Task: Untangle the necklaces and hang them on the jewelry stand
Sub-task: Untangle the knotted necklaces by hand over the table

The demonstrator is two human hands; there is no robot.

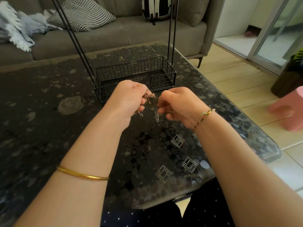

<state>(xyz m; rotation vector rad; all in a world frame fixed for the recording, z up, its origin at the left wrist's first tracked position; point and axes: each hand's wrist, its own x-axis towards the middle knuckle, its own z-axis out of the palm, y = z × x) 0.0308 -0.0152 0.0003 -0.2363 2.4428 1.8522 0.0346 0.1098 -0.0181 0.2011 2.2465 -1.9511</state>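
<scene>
A tangled bunch of thin necklaces point(148, 96), rose-gold and silver, hangs between both hands above the dark table. My left hand point(127, 98) grips the main clump in curled fingers. My right hand point(177, 104) pinches a strand pulled out of the clump, and a loop of chain dangles below it, blurred. The black wire jewelry stand point(136, 76) stands just behind the hands; its basket base holds nothing and its upright rods run out of the top of the view, so the hanging bar is hidden.
The glass table point(164, 153) has a pebble-patterned top; its right edge and corner are close to my right forearm. A grey sofa point(114, 35) with cushions and a blanket is behind. A pink stool point(290, 112) stands on the floor at the right.
</scene>
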